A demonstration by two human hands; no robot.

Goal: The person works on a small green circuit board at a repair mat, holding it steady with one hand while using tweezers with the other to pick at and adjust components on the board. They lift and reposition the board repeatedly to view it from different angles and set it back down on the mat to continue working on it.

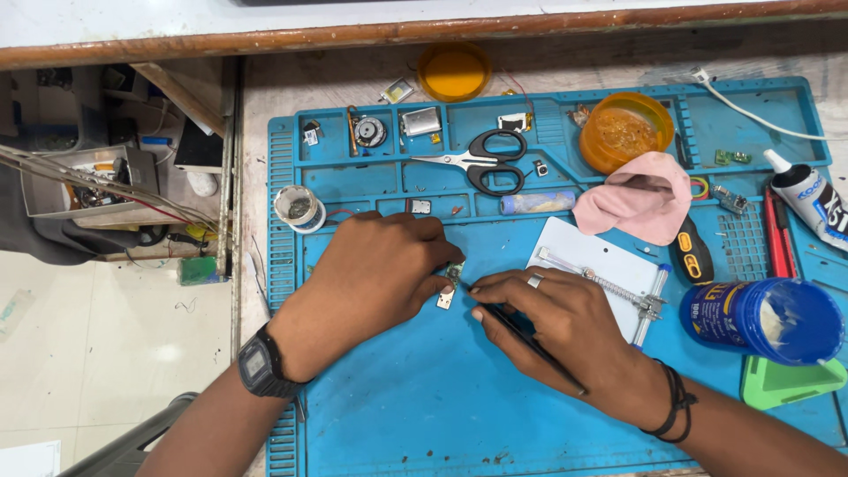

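My left hand [375, 278] rests on the blue work mat [424, 397] and pinches a small metal circuit part [449, 290] between thumb and fingertips. A black digital watch sits on that wrist. My right hand [561, 327], with a silver ring and black wrist cords, grips thin black tweezers [530, 340] like a pen. The tweezers' tip touches the small part from the right. Both hands meet at the middle of the mat.
Black-handled scissors [486, 161], an orange tub [625, 131], a pink cloth [638, 205], a white board with a metal clamp [605, 278], a blue open jar [768, 320], a glue tube [808, 199], a screwdriver [693, 254] and a green wedge [786, 382] lie around the mat. An open drawer [106, 177] is at left.
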